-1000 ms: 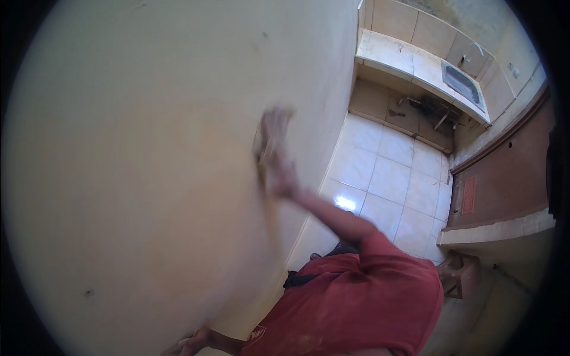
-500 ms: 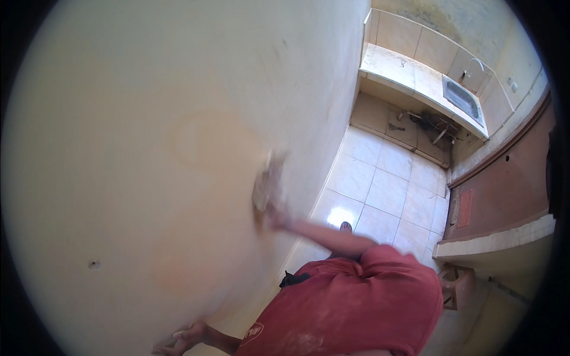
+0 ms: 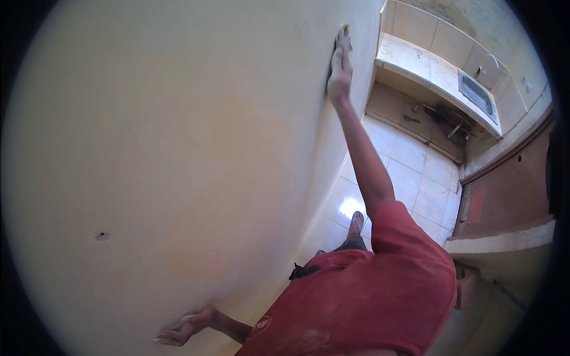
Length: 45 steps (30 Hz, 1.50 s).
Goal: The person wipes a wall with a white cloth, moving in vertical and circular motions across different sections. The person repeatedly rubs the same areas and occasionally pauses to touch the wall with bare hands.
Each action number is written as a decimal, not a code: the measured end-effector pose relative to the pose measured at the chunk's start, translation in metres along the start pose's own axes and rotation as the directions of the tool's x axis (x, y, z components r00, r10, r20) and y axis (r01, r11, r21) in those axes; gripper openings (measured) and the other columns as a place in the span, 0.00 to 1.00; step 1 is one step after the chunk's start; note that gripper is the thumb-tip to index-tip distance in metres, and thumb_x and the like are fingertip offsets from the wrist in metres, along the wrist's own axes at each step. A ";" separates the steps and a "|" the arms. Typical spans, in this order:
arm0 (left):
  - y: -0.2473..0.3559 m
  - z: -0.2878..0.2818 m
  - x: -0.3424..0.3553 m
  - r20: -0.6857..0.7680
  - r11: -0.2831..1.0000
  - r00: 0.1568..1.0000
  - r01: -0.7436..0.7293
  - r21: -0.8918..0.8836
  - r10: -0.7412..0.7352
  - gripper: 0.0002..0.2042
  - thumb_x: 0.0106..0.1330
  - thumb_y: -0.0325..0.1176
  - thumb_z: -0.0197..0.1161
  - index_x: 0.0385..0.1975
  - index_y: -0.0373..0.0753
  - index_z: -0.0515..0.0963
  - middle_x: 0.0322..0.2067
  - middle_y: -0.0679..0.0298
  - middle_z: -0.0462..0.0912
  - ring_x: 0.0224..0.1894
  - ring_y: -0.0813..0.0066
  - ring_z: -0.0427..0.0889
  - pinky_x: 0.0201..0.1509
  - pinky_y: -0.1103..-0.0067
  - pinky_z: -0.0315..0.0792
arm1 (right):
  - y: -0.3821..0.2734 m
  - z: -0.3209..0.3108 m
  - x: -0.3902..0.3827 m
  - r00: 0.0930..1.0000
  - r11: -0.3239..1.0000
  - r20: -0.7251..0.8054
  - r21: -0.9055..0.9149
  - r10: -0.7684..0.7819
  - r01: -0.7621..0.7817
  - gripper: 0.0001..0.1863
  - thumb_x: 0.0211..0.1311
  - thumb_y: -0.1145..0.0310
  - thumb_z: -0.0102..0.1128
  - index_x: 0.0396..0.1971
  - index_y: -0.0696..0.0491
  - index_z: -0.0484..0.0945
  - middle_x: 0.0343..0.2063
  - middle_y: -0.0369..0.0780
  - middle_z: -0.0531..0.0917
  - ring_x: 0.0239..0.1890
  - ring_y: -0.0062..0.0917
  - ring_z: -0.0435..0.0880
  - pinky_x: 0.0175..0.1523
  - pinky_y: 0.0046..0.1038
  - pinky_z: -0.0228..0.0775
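My right arm reaches up along a pale cream wall. My right hand lies lengthwise against that wall, fingers stretched and pale as if dusty. A thin yellowish edge shows past its fingertips, so something seems pressed flat under them; its kind is too small and hidden to tell. Low on the wall, at the lower left, my left hand is open with its fingers apart and nothing visible in it. It is beside or touching the surface; I cannot tell which. Faint orange-tinged patches and a small chipped hole mark the wall.
Beyond my right hand is a tiled counter with a metal sink and a tap. Pale floor tiles run beneath it. A brown door stands at the right, near a pale ledge. My sandalled foot shows below.
My right hand has swept up and away along the wall, its arm now extended. My left hand has shifted slightly up in the picture. More of my foot and leg shows.
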<state>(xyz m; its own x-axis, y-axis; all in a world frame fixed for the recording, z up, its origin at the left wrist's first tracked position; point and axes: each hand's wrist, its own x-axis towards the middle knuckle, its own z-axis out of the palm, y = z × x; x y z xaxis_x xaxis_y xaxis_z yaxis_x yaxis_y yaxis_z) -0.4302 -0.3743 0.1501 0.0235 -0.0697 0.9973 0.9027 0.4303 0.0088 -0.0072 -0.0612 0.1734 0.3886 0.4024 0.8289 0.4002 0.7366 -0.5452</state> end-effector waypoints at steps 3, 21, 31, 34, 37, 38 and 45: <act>-0.007 0.002 -0.003 -0.035 0.998 0.999 -0.008 -0.056 0.006 0.28 0.78 0.46 0.37 0.65 0.28 0.61 0.66 0.46 0.59 0.72 0.48 0.53 0.72 0.54 0.49 | 0.005 0.017 -0.055 1.000 1.000 0.027 0.028 -0.009 0.008 0.32 0.75 0.59 0.39 0.72 0.56 0.47 0.76 0.46 0.45 0.78 0.38 0.35 0.77 0.42 0.23; -0.003 -0.005 0.008 -0.018 0.993 1.000 -0.011 -0.115 0.009 0.28 0.77 0.46 0.37 0.64 0.26 0.62 0.65 0.45 0.56 0.72 0.44 0.50 0.72 0.52 0.49 | -0.085 0.031 -0.010 0.945 0.952 0.123 -0.009 -0.302 0.305 0.28 0.73 0.65 0.42 0.71 0.53 0.61 0.75 0.51 0.49 0.77 0.48 0.41 0.76 0.53 0.25; -0.007 -0.007 0.003 0.024 0.997 1.000 -0.003 -0.078 0.005 0.28 0.77 0.45 0.36 0.65 0.26 0.60 0.67 0.44 0.54 0.72 0.43 0.50 0.71 0.52 0.50 | -0.007 -0.013 -0.343 0.900 0.989 0.428 -0.072 -0.087 0.130 0.22 0.67 0.66 0.51 0.58 0.59 0.75 0.71 0.61 0.53 0.75 0.58 0.44 0.73 0.65 0.34; -0.011 -0.004 0.001 0.014 0.994 1.000 -0.020 -0.106 0.022 0.28 0.77 0.45 0.37 0.65 0.26 0.59 0.67 0.44 0.54 0.72 0.43 0.50 0.71 0.51 0.49 | -0.030 0.012 -0.234 0.888 0.937 0.326 -0.015 -0.325 0.348 0.24 0.71 0.56 0.44 0.59 0.53 0.77 0.72 0.55 0.54 0.76 0.53 0.45 0.74 0.62 0.30; -0.015 -0.008 0.002 0.003 0.994 0.999 -0.037 -0.099 0.038 0.28 0.77 0.45 0.37 0.65 0.26 0.60 0.67 0.43 0.54 0.72 0.44 0.49 0.71 0.50 0.49 | -0.115 0.036 -0.069 0.789 0.849 0.337 0.063 -0.513 0.525 0.27 0.74 0.51 0.39 0.62 0.49 0.75 0.72 0.49 0.60 0.75 0.50 0.52 0.74 0.61 0.32; -0.016 -0.011 0.004 0.004 0.994 1.000 -0.028 -0.102 0.029 0.28 0.77 0.45 0.37 0.65 0.26 0.60 0.67 0.43 0.54 0.73 0.44 0.49 0.71 0.50 0.48 | -0.144 0.038 -0.033 0.747 0.826 0.387 0.076 -0.540 0.558 0.27 0.74 0.51 0.40 0.62 0.50 0.75 0.71 0.50 0.62 0.74 0.51 0.55 0.74 0.61 0.34; 0.000 0.000 0.007 0.004 0.985 1.000 0.000 -0.173 0.000 0.28 0.77 0.46 0.37 0.65 0.27 0.61 0.67 0.43 0.55 0.73 0.45 0.50 0.72 0.51 0.48 | -0.085 0.022 -0.159 0.867 0.899 0.339 -0.117 -0.364 0.423 0.26 0.69 0.54 0.49 0.55 0.59 0.77 0.61 0.55 0.72 0.68 0.60 0.63 0.71 0.66 0.42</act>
<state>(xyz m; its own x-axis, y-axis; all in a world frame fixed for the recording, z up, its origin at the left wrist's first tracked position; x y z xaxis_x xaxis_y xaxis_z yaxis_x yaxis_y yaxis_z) -0.4298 -0.3745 0.1569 0.0222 -0.0663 0.9976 0.9635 0.2677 -0.0036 -0.1218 -0.1757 0.0907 -0.0903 0.2653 0.9599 0.6210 0.7685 -0.1540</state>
